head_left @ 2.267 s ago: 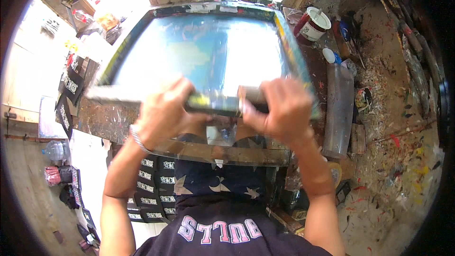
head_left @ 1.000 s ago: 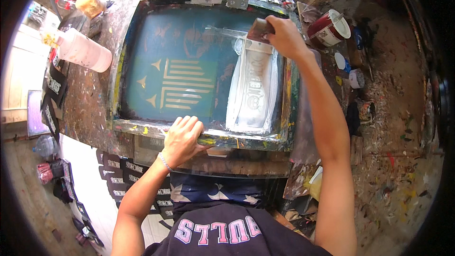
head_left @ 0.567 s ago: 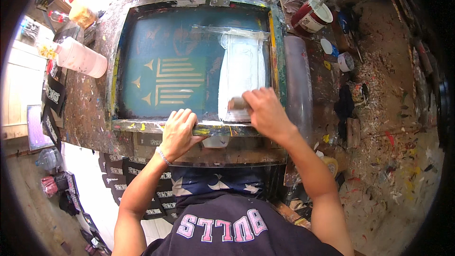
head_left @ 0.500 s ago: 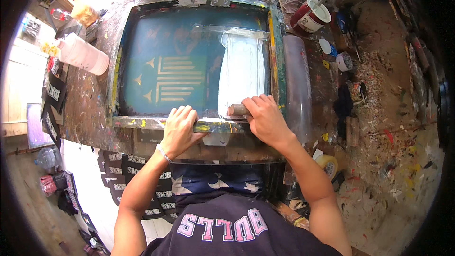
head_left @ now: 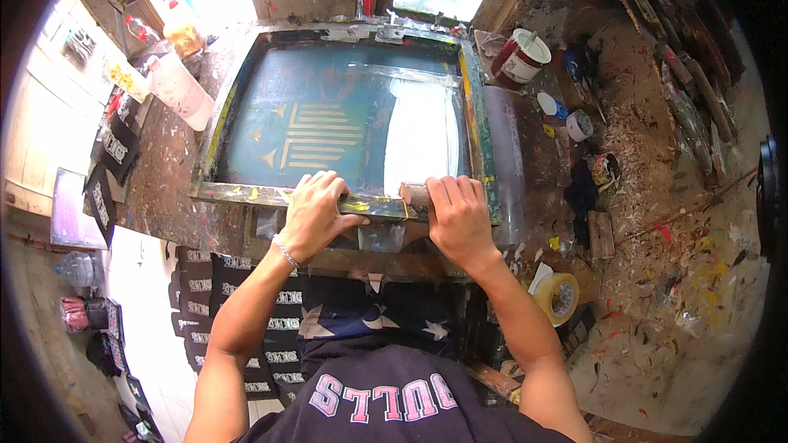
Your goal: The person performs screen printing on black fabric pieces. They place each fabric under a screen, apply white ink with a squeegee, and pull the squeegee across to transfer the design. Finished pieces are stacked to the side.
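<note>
A screen-printing frame (head_left: 234, 192) lies in front of me, with a blue-green mesh and a pale pattern of stripes and stars. White ink (head_left: 421, 131) covers a tall band on the right of its mesh. My left hand (head_left: 316, 212) is closed over the near bar, fingers on top and thumb along the front side. At the near end of the ink, my right hand (head_left: 460, 217) grips the wooden handle of a squeegee (head_left: 415, 194). Its blade is hidden. Metal clamps (head_left: 390, 34) sit at the frame's far edge.
A pink-white bottle (head_left: 182, 92) stands left of the frame. To the right are a paint can (head_left: 522, 57), a clear rolled sheet (head_left: 502, 135) and a small tub (head_left: 579, 125). A tape roll (head_left: 558, 299) lies near my right forearm. Black printed pieces (head_left: 197, 303) hang or lie at lower left.
My view has tilted, so the far items sit lower in it. The white ink looks smoother. Both hands keep their grips; the right hand's fingers have turned more upright around the squeegee handle.
</note>
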